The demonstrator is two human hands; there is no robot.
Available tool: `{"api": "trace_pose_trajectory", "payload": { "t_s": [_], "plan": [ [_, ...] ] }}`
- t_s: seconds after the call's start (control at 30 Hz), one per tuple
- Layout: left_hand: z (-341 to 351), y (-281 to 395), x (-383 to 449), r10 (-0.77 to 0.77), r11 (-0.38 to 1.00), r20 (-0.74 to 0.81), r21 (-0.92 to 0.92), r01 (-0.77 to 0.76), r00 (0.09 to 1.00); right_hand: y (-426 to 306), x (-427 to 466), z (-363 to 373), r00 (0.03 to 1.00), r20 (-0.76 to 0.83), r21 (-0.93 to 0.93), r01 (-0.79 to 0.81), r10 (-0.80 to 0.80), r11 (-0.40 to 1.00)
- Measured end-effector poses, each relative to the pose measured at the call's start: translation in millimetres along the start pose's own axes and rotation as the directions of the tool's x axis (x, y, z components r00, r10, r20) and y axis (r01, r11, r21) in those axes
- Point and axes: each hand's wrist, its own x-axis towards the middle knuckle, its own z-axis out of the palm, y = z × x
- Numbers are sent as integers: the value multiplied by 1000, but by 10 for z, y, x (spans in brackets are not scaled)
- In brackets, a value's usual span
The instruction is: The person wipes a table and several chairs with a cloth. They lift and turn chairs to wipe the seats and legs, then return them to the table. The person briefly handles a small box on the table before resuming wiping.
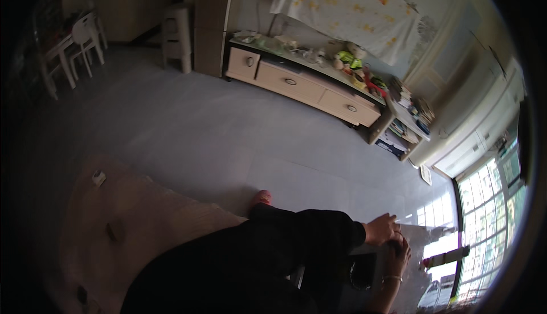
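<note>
My left hand [382, 229], at the end of a black sleeve, is over a glossy tabletop [412, 284] at the lower right. My right hand [401, 252], with a bracelet on its wrist, reaches up from the bottom edge and meets the left one. The fingers overlap around a small dark patch, and whether they hold something cannot be told. To the right of the hands a pale bottle or tube [446, 257] with a dark end shows over the table. A dark round object [361, 273] is left of my right forearm, partly in shadow.
A pink shoe [263, 197] shows on the grey floor. Beyond it are a long TV cabinet [299, 85] with plush toys [350, 59], a small shelf [381, 127] with books, and stacked stools [177, 36]. A sofa or bed cover [162, 211] lies at the left; a barred window [483, 220] is at the right.
</note>
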Motion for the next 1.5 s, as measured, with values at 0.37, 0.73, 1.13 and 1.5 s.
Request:
{"api": "trace_pose_trajectory", "payload": {
  "t_s": [0.37,0.73,1.13,1.5],
  "plan": [
    [-568,51,-711,-49,923,171,-369,110,984,-902,-406,-118,978,-40,-57,202,-204,978],
    [-1728,-131,-1677,-286,863,260,-348,366,922,-1486,-156,-23,935,0,21,356,-356,934],
    [-1075,-177,-2365,-507,790,335,-188,583,795,-492,897,220,921,35,239,370,-389,898],
    [-986,-644,-2825,-522,833,413,55,551,747,-210,1082,373,728,421,367,409,-541,836]
  ]
}}
